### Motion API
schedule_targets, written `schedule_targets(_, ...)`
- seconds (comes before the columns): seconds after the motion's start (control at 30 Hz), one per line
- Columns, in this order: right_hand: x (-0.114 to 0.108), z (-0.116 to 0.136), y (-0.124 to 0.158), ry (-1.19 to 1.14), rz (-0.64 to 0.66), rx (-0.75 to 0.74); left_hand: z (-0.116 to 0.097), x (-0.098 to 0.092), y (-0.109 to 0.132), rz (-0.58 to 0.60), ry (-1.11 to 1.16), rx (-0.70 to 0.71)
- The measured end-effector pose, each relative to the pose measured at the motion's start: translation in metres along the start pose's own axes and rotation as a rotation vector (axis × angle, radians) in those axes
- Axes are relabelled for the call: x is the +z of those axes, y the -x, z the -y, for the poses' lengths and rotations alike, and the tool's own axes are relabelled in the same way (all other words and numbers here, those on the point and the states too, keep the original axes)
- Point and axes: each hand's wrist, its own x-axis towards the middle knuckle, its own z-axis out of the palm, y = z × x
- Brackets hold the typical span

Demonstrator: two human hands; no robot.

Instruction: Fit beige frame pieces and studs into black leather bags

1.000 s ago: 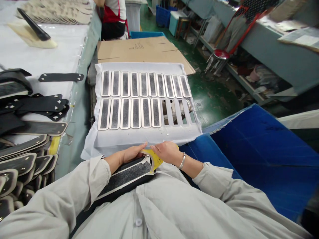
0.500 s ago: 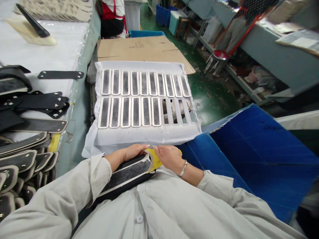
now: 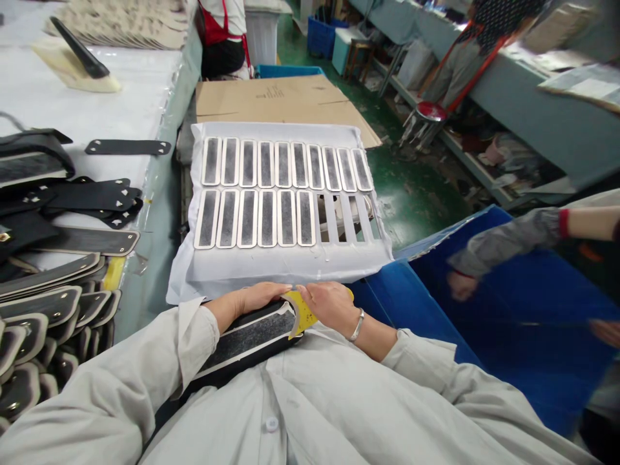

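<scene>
A black strap piece with a grey felt middle and pale border lies against my body. My left hand rests curled over its upper edge and grips it. My right hand, with a bracelet on the wrist, pinches a yellow backing sheet at the strap's end. Just beyond my hands lies a white slotted tray with two rows of grey felt strips; several slots at the lower right are bare.
Stacks of black strap pieces cover the table at the left. A blue bin stands at the right, with another person's sleeved arm over it. Cardboard lies behind the tray. A person in a red apron stands farther back.
Another person's arm has come in over the blue bin from the right. My hands and the strap have barely moved; the view has shifted slightly.
</scene>
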Motion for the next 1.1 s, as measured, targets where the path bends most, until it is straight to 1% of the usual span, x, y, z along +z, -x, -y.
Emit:
schedule_targets(0.23,0.000,0.002,0.005,-0.024,0.024,0.015,-0.003,-0.002,0.000,0.049,-0.098,0.054)
schedule_targets(0.43,0.003,-0.001,0.007,-0.015,0.050,-0.052,-0.009,-0.001,0.010,0.146,-0.136,0.113)
schedule_targets(0.63,0.002,-0.001,0.013,-0.023,0.109,-0.076,-0.012,0.002,0.017,0.187,-0.152,0.113)
schedule_targets(0.7,0.003,-0.005,0.013,-0.138,0.136,-0.096,-0.011,0.001,0.018,0.187,-0.158,0.115)
schedule_targets(0.8,0.001,-0.020,0.009,-0.372,0.207,-0.149,-0.013,-0.003,0.020,0.132,-0.148,0.082)
schedule_targets(0.87,-0.004,-0.033,0.006,-0.499,0.250,-0.145,-0.014,-0.004,0.022,0.116,-0.098,0.073)
schedule_targets(0.93,-0.012,-0.044,0.004,-0.612,0.256,-0.119,-0.016,-0.004,0.024,0.131,-0.013,0.060)
schedule_targets(1.0,-0.019,-0.049,0.002,-0.888,0.235,-0.120,-0.017,-0.003,0.024,0.153,0.063,0.024)
schedule_targets(1.1,-0.023,-0.039,-0.004,-1.501,0.212,-0.221,-0.017,-0.003,0.023,0.170,0.084,0.003)
